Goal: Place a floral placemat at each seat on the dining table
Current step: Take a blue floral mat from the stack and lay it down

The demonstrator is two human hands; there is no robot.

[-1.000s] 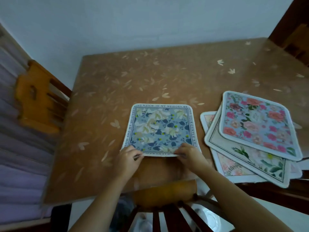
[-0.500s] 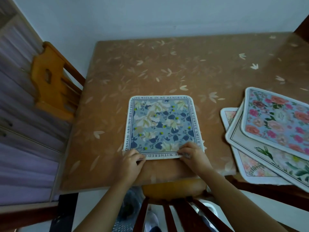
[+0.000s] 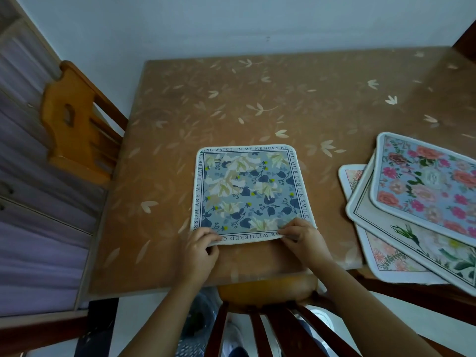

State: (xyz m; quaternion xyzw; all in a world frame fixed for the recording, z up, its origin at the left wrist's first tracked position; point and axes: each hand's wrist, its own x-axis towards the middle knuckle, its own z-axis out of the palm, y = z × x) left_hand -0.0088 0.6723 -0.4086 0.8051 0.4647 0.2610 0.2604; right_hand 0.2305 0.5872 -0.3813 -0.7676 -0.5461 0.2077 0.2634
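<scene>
A blue floral placemat (image 3: 247, 191) with a lettered cream border lies flat on the brown leaf-patterned dining table (image 3: 257, 104), near its front edge. My left hand (image 3: 199, 249) pinches the mat's near left corner and my right hand (image 3: 300, 237) pinches its near right corner. To the right, a loose stack of three more placemats hangs over the table's front right edge: a pink rose one (image 3: 427, 181) on top, a cream one with green leaves (image 3: 422, 243) under it, and a peach one (image 3: 386, 261) at the bottom.
A wooden chair (image 3: 74, 124) stands at the table's left side. Another chair's back (image 3: 265, 318) is directly below me at the front edge. A white wall runs behind the table. Lilac slatted panels (image 3: 33, 202) fill the far left.
The view has swung left and slightly down, so the stack now sits farther right. Both hands stay on the mat's near edge, and the mat has barely shifted.
</scene>
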